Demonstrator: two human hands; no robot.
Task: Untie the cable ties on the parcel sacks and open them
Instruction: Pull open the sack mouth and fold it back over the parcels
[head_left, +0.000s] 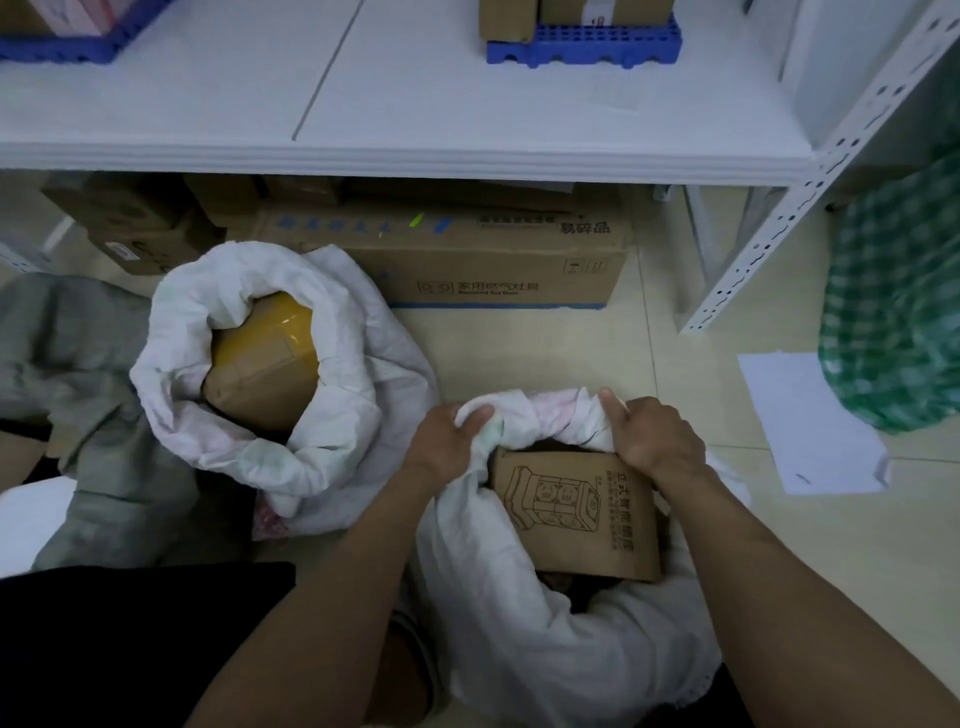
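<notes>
The sack (545, 639) gripped by both hands is white, and the box (576, 514) in it is brown with dark line print. Left of the left hand (449, 436), another white sack (249, 447) holds a brown parcel (262, 364) wrapped in yellow tape; right of the right hand (654, 431) is a green-and-white checked bag (893, 306).

Pretty cramped down there. Bare floor (545, 353) shows between the big box (498, 260) under the shelf (415, 156) and the near sack (545, 639); that's the open lane. The left sack (332, 415) blocks the left, the shelf post (810, 192), paper (815, 421) and green bag (898, 312) crowd the right. Both hands (447, 441) (654, 436) already fill the near sack's mouth beside its box (576, 514).
</notes>
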